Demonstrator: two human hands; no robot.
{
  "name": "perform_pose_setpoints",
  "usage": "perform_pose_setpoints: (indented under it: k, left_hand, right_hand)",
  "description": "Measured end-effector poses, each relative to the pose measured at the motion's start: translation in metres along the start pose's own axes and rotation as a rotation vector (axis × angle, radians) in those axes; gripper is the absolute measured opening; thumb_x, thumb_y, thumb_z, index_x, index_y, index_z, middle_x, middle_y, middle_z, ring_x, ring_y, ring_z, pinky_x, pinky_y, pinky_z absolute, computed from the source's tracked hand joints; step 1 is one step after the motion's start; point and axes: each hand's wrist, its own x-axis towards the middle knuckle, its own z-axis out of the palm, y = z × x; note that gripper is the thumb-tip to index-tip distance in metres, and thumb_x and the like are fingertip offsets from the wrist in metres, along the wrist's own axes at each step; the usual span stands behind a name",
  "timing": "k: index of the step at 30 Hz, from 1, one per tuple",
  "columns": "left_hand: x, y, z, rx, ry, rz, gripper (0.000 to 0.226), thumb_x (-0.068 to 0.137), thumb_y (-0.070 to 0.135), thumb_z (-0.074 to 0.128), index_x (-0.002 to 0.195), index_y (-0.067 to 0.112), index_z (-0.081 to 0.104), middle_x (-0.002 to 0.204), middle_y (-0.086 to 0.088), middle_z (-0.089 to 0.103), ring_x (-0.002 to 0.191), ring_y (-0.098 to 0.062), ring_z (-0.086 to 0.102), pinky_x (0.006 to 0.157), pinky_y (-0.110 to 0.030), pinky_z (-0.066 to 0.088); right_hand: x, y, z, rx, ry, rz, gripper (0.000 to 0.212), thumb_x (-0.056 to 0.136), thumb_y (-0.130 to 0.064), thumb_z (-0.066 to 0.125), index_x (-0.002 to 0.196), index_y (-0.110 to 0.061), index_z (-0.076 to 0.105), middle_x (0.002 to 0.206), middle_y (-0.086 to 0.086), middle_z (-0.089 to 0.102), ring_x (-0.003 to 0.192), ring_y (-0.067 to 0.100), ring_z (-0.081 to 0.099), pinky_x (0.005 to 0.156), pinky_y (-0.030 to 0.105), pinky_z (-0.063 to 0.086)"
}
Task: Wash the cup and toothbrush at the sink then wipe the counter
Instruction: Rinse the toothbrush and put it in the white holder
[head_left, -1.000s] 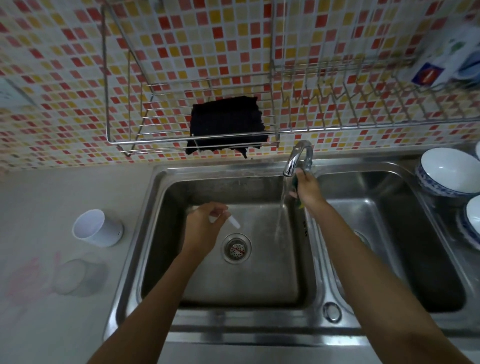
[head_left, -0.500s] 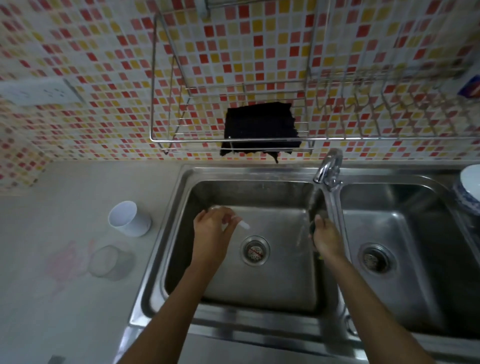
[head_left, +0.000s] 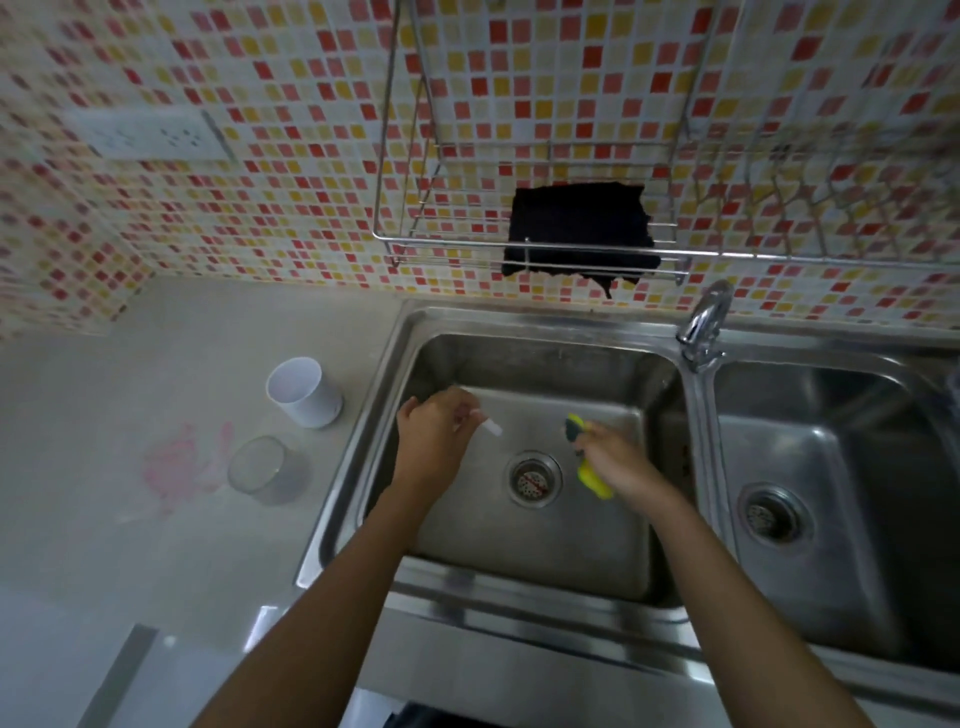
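Left hand (head_left: 434, 441): over the left basin of the sink (head_left: 524, 566), fingers pinched together on the toothbrush (head_left: 491, 427).
Toothbrush: pale and thin; only a short white end shows past the fingertips, pointing right and slightly down above the drain (head_left: 534, 478). The rest is hidden in the hand or blurred.
Right hand (head_left: 613, 460): also over the left basin, right of the drain, fingers closed around a sponge (head_left: 589, 475).
Sponge: yellow with a dark green face; one end sticks out above the hand, the other below it.
Cup (head_left: 304, 392): white, plain, round, with straight sides; it stands upright on the counter (head_left: 156, 545) just left of the sink's rim, mouth open upward, inside looks empty.
Glass (head_left: 265, 470): clear, standing on the counter just in front of the cup, close to it but apart.
Stain (head_left: 179, 465): pink smear on the counter, touching the left side of the glass.
Tap (head_left: 704, 327): on the ridge between the two basins; whether water runs I cannot tell.
Cloth (head_left: 579, 234): dark, hanging over the front of the wire rack (head_left: 452, 244) on the tiled wall above the sink.
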Motion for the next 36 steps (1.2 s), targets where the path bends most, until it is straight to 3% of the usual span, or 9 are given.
perform_pose_setpoints:
  k: [2, 5, 11, 17, 22, 26, 29, 32, 36]
  left_hand:
    - [0.003, -0.003, -0.017, -0.025, 0.025, 0.032, 0.01, 0.085, 0.032, 0.065, 0.089, 0.023, 0.067, 0.081, 0.005, 0.07, 0.076, -0.015, 0.066, 0.085, -0.052, 0.051]
    - [0.01, -0.008, -0.045, -0.068, 0.061, 0.034, 0.008, 0.087, 0.029, 0.066, 0.092, 0.023, 0.069, 0.085, 0.005, 0.072, 0.08, -0.014, 0.066, 0.091, -0.051, 0.049]
    - [0.028, -0.029, -0.095, -0.096, 0.117, -0.036, 0.007, 0.086, 0.028, 0.068, 0.089, 0.022, 0.069, 0.087, 0.006, 0.072, 0.082, -0.013, 0.066, 0.094, -0.046, 0.049]
    - [0.044, -0.066, -0.133, -0.091, 0.124, 0.015, 0.008, 0.085, 0.026, 0.071, 0.09, 0.02, 0.07, 0.085, 0.004, 0.071, 0.074, -0.008, 0.063, 0.081, -0.034, 0.056]
    - [0.053, -0.106, -0.158, -0.085, 0.158, 0.073, 0.011, 0.084, 0.024, 0.071, 0.09, 0.014, 0.071, 0.085, -0.001, 0.073, 0.074, -0.011, 0.064, 0.075, -0.028, 0.053]
    - [0.06, -0.144, -0.178, -0.08, 0.201, 0.044, 0.009, 0.087, 0.02, 0.069, 0.092, 0.013, 0.071, 0.088, -0.003, 0.073, 0.072, -0.01, 0.062, 0.073, -0.022, 0.047]
    - [0.061, -0.175, -0.184, -0.06, 0.196, 0.005, 0.009, 0.088, 0.017, 0.066, 0.094, 0.013, 0.071, 0.091, -0.003, 0.072, 0.072, -0.01, 0.061, 0.071, -0.021, 0.044]
    - [0.06, -0.201, -0.179, -0.037, 0.162, -0.025, 0.008, 0.088, 0.016, 0.067, 0.094, 0.013, 0.07, 0.092, -0.003, 0.072, 0.071, -0.01, 0.061, 0.07, -0.019, 0.044]
    - [0.064, -0.223, -0.168, -0.004, 0.098, -0.035, 0.008, 0.085, 0.017, 0.069, 0.092, 0.013, 0.072, 0.091, -0.004, 0.072, 0.07, -0.014, 0.064, 0.071, -0.022, 0.046]
  right_hand:
    - [-0.015, -0.032, -0.005, 0.033, -0.012, -0.161, 0.01, 0.092, -0.02, 0.057, 0.101, -0.024, 0.059, 0.079, 0.004, 0.057, 0.071, 0.014, 0.053, 0.07, 0.03, 0.043]
    - [-0.039, -0.103, -0.016, 0.15, 0.018, -0.396, 0.043, 0.088, -0.03, 0.066, 0.125, -0.033, 0.044, 0.115, -0.004, 0.057, 0.101, 0.009, 0.057, 0.084, 0.031, 0.049]
    - [-0.025, -0.233, -0.019, 0.113, 0.474, -0.681, 0.028, 0.085, -0.031, 0.07, 0.102, -0.019, 0.051, 0.103, -0.005, 0.058, 0.088, 0.007, 0.055, 0.076, 0.019, 0.044]
    - [0.043, -0.277, -0.005, -0.389, 0.403, -0.44, 0.028, 0.086, -0.021, 0.069, 0.087, 0.007, 0.067, 0.097, 0.021, 0.067, 0.089, 0.029, 0.063, 0.09, 0.041, 0.049]
    - [0.064, -0.281, 0.006, -0.581, 0.323, -0.374, 0.039, 0.099, -0.021, 0.045, 0.087, 0.01, 0.066, 0.078, 0.019, 0.059, 0.064, 0.026, 0.053, 0.067, 0.031, 0.041]
    - [0.047, -0.263, 0.039, -0.453, 0.703, -0.629, 0.028, 0.096, -0.016, 0.044, 0.11, -0.002, 0.065, 0.115, 0.017, 0.063, 0.108, 0.032, 0.058, 0.091, 0.035, 0.047]
    - [0.015, -0.236, 0.102, -0.226, 0.863, -0.955, 0.033, 0.092, -0.002, 0.047, 0.12, 0.0, 0.063, 0.135, 0.014, 0.055, 0.132, 0.027, 0.045, 0.111, 0.033, 0.034]
    - [0.015, -0.197, 0.17, -0.102, 0.762, -0.953, 0.038, 0.084, 0.005, 0.048, 0.117, 0.001, 0.065, 0.131, 0.015, 0.057, 0.127, 0.027, 0.05, 0.11, 0.032, 0.037]
    - [0.046, -0.169, 0.24, -0.208, 0.289, -0.599, 0.051, 0.087, -0.014, 0.06, 0.137, -0.009, 0.048, 0.146, 0.008, 0.044, 0.135, 0.024, 0.04, 0.112, 0.028, 0.028]
